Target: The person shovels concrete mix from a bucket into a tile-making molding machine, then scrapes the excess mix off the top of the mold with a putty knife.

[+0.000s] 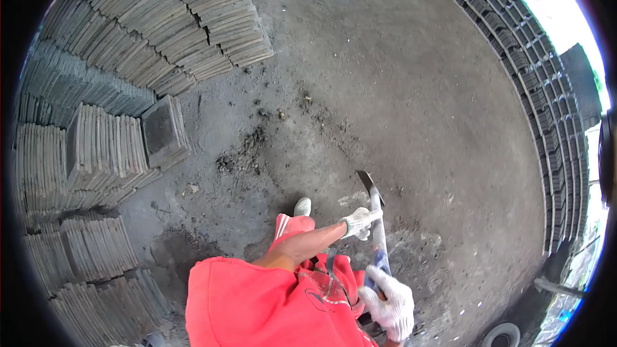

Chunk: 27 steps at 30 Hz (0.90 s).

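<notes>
A hoe (379, 234) with a pale handle and a dark, narrow metal blade is held out before me, blade end away from my body. My right hand (392, 305), in a white knitted glove, is closed round the near end of the handle, where it looks blue. Further up, just below the blade, my left hand (361, 222) wears a similar glove. Its fingers are closed against the handle, the index finger lying across it; their far side is hidden. The blade is over the grey ground (450, 154), and contact cannot be told.
Tall stacks of thin grey tiles (154, 19) stand along the left, with a lower pile (106, 144) nearer. Dark loose dirt (247, 151) lies ahead of my foot (303, 206). Racks of tiles (533, 77) curve along the right. A tyre-like ring (501, 334) sits at the lower right.
</notes>
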{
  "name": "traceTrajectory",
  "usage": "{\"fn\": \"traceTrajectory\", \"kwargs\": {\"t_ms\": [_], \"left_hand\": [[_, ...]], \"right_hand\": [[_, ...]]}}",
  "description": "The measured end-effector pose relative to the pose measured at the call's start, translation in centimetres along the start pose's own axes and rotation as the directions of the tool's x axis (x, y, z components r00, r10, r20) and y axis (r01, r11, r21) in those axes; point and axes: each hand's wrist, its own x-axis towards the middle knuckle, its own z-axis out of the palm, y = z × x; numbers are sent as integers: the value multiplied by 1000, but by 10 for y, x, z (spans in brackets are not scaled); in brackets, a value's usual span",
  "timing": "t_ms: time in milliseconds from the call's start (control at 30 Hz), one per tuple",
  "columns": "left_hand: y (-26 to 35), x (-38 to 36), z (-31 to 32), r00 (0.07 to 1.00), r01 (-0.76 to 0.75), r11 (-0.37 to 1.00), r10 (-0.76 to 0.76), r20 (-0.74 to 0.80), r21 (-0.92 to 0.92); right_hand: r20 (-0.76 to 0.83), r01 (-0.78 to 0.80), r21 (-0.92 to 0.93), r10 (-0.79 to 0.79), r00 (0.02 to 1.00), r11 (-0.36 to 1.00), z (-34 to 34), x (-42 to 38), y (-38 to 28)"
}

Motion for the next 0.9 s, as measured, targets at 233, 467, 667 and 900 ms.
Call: {"fn": "traceTrajectory", "kwargs": {"t_ms": [233, 467, 667, 900], "left_hand": [[109, 38, -20, 877, -442, 757, 252, -410, -480], [146, 2, -38, 636, -696, 641, 341, -693, -323], [176, -19, -43, 542, -756, 588, 319, -777, -286], [229, -82, -152, 622, -682, 732, 572, -535, -10]], "right_hand": [[101, -190, 126, 178, 979, 974, -62, 16, 22], [-118, 436, -384, -511, 851, 814, -56, 121, 70], [421, 128, -427, 72, 904, 895, -15, 236, 115], [417, 187, -140, -114, 902, 972, 33, 342, 36]]}}
